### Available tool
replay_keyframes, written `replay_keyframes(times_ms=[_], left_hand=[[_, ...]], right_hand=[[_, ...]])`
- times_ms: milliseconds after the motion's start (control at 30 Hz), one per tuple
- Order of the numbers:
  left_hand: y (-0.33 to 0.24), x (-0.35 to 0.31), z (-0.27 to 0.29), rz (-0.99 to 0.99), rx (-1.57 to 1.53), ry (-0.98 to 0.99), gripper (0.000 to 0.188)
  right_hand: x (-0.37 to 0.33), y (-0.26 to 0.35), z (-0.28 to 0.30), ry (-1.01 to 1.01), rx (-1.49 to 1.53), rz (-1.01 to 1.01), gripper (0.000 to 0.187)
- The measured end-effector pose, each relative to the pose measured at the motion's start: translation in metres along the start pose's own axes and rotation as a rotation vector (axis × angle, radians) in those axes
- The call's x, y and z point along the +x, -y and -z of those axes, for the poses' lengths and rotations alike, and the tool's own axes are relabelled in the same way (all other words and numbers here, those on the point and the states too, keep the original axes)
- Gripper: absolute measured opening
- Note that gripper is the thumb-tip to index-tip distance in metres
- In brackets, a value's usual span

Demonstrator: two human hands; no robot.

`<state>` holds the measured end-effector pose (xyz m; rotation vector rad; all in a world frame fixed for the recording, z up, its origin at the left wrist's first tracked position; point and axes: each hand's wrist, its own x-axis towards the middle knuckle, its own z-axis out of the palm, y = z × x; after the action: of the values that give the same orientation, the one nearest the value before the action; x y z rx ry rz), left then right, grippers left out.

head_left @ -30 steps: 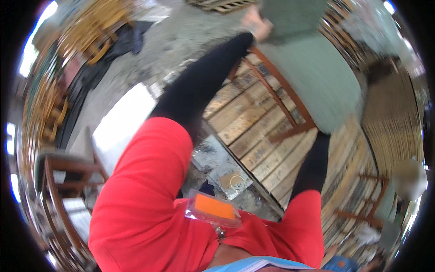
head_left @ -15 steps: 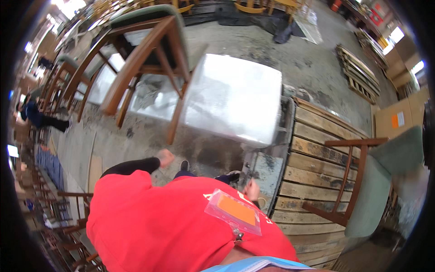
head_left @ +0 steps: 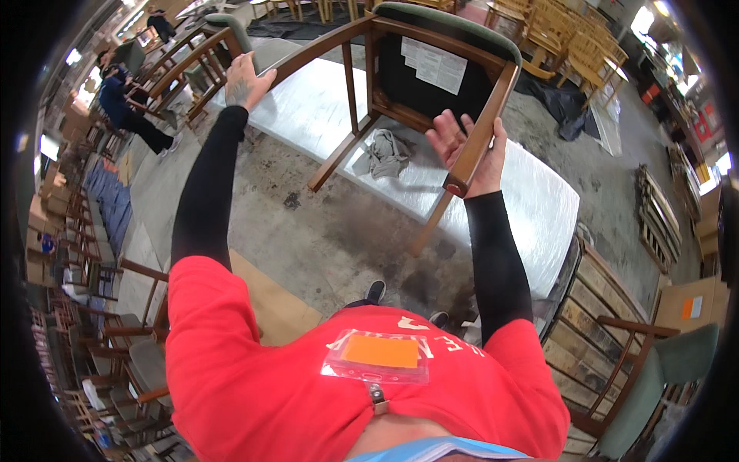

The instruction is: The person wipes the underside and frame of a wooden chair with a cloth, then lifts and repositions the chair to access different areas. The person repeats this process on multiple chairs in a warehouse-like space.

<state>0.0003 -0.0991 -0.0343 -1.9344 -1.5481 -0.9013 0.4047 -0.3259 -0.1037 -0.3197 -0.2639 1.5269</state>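
Grip at the right hand (head_left: 469,154) is slack: fingers spread on one side of a brown wooden chair leg (head_left: 493,108), thumb on the other, leg laid between them. Left hand (head_left: 248,83) noted at the end of another leg, thumb stretched toward the wood; whether the fingers are closed on it cannot be told.

Landmark: film-wrapped bench (head_left: 531,208). The chair (head_left: 400,92) is tipped over its middle, dark seat underside turned toward the wearer, green upholstery at the far edge. Contact with the wrapping cannot be made out everywhere. White labels (head_left: 433,65) are fixed to the underside. Two lower members are projected past the bench's near edge.

On the bench, just beside the tipped frame, a crumpled grey cloth (head_left: 387,154) is seen. Beyond its left end, a co-worker in dark clothes (head_left: 127,104) is observed. Past its right end, a second green-seated chair (head_left: 654,369) is stood by slatted boards (head_left: 581,343). Behind it, yellow wooden chairs (head_left: 577,61) are massed near black sheeting (head_left: 543,96). On its near side, flat cardboard (head_left: 269,300) is laid on the floor.
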Motion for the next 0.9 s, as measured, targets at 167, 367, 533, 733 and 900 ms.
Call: replay_keyframes(times_ms=[167,367,533,733,900], left_hand=[[0.022,0.028,0.006,0.375,-0.488,0.959,0.048],[-0.040,-0.006,0.041,0.422,-0.786,1.115,0.025],[-0.114,-0.051,0.096,0.471,-0.815,1.039,0.026],[-0.206,-0.082,0.131,0.443,-0.828,1.077,0.027],[-0.290,-0.102,0.133,0.362,-0.956,1.146,0.028]], right_hand=[[0.003,0.009,-0.014,-0.129,-0.176,0.028,0.031],[-0.039,0.087,0.003,-0.204,-0.314,-0.108,0.023],[-0.105,0.153,0.025,-0.174,-0.355,-0.100,0.028],[-0.192,0.212,0.045,-0.247,-0.423,0.001,0.046],[-0.263,0.271,0.075,-0.260,-0.355,0.043,0.042]])
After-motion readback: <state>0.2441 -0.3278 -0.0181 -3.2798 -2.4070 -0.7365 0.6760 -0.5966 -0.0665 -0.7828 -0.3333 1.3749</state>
